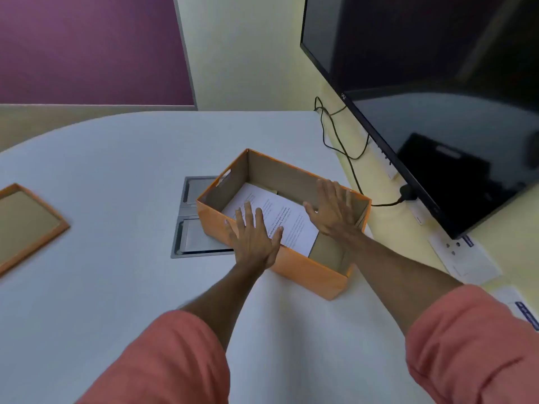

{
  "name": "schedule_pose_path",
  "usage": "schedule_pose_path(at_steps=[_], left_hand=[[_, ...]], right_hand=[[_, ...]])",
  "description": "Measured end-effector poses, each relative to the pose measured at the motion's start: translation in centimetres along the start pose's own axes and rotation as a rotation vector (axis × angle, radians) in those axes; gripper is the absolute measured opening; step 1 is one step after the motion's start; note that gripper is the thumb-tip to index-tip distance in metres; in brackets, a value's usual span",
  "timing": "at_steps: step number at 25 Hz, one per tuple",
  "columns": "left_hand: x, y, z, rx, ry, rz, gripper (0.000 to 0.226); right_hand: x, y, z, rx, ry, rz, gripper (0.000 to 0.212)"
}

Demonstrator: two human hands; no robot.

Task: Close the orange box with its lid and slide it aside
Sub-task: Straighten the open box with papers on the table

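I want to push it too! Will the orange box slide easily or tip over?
The box is low, wide cardboard holding only paper, so it is probably light and unlikely to tip. The table looks smooth, so it should slide easily.

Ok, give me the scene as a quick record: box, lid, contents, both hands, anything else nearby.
box: orange box, open, on the white table, partly over a grey floor-box panel
lid: orange lid, lying inside-up at the table's left edge, well apart from the box
contents: printed paper sheet flat on the box bottom
left hand: open, fingers spread, over the box's near wall
right hand: open, flat, inside the box near its right end
nearby: dark monitor and black cable to the right
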State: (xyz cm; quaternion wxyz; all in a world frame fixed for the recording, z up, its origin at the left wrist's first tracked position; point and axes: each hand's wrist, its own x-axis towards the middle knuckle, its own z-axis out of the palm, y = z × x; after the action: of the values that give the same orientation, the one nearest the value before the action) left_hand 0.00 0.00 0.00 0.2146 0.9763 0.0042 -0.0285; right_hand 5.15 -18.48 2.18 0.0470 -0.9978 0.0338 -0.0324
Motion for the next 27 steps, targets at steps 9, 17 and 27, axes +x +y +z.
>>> schedule_pose_path(at_steps=[9, 17, 27], left_hand=[[1.0, -0.7, 1.5, -0.003, -0.022, 0.015, 0.077], [4.4, -5.1, -1.2, 0.169, -0.182, 0.204, 0.077], [2.3, -6.1, -1.3, -0.677, 0.091, -0.102, 0.078]], right_hand=[[4.1, 2.1, 1.6, -0.084, -0.173, 0.038, 0.083], [-0.6, 1.6, 2.0, -0.177, 0.071, 0.071, 0.043], [3.9, 1.0, 0.8, 0.327, -0.224, 0.198, 0.049]])
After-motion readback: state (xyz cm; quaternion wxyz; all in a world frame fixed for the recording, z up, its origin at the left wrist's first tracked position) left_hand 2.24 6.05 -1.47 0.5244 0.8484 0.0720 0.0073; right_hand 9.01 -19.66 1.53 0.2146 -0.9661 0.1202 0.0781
